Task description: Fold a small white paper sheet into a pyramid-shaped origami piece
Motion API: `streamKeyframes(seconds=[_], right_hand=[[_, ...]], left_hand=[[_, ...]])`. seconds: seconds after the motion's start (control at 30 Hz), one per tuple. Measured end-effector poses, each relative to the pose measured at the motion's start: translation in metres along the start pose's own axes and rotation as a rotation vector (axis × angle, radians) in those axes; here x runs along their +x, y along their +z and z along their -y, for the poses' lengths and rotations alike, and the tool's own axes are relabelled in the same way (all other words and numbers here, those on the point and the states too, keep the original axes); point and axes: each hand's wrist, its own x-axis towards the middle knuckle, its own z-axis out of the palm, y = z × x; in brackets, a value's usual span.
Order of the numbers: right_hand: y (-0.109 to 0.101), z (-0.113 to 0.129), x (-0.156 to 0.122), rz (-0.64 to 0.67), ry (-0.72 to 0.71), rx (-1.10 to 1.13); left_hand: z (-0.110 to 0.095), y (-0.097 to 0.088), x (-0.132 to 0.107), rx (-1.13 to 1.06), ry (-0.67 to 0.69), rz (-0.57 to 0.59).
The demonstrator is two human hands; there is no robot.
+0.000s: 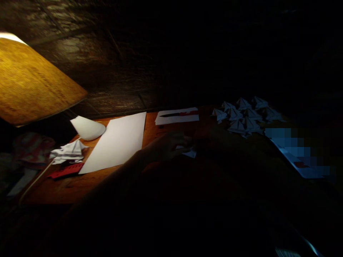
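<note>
In the head view my left hand [171,144] reaches in over the wooden table, its fingers closed on a small folded paper [190,153]. Only a pale corner of that paper catches light below the fingertips. My right hand [214,140] is close by on the other side, so dark that its fingers do not show. Behind my hands a knife [184,114] with a red handle and dark blade lies on a stack of small white paper sheets [160,120]. Several folded paper figures [245,116] stand grouped at the back right.
A large white sheet [120,142] lies left of my hands. Near it are a white lamp head [89,129], a crumpled-looking folded paper [69,151] and a red flat object [66,170]. A brown panel [37,82] hangs at upper left. A bluish, partly pixelated surface [292,157] glows at right.
</note>
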Motion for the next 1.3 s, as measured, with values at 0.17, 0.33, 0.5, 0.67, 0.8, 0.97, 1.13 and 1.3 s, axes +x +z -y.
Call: streamKeyframes(seconds=[0.17, 0.33, 0.5, 0.67, 0.8, 0.97, 1.13, 1.3], right_hand=[[-0.001, -0.002, -0.001, 0.016, 0.028, -0.056], [-0.005, 0.004, -0.006, 0.039, 0.023, 0.064], [-0.002, -0.003, -0.005, 0.027, 0.001, 0.116], [0.006, -0.012, 0.000, -0.020, 0.032, 0.127], [0.007, -0.014, 0.000, -0.101, 0.135, 0.119], [0.005, -0.014, -0.002, -0.136, 0.245, 0.122], [0.005, -0.024, -0.003, -0.134, 0.184, 0.155], [0.001, -0.031, -0.009, -0.161, 0.129, 0.213]], left_hand=[[0.003, 0.003, -0.002, 0.073, -0.055, 0.025], [0.004, 0.006, -0.002, 0.084, -0.076, 0.010], [0.003, 0.006, -0.001, 0.059, -0.073, 0.005], [0.003, 0.006, -0.001, 0.027, -0.055, 0.009], [0.001, 0.011, -0.004, 0.019, -0.038, 0.048], [-0.004, 0.016, -0.004, -0.025, 0.068, 0.038], [-0.008, 0.013, -0.002, 0.001, 0.111, 0.011], [-0.011, 0.011, -0.001, 0.113, 0.115, 0.003]])
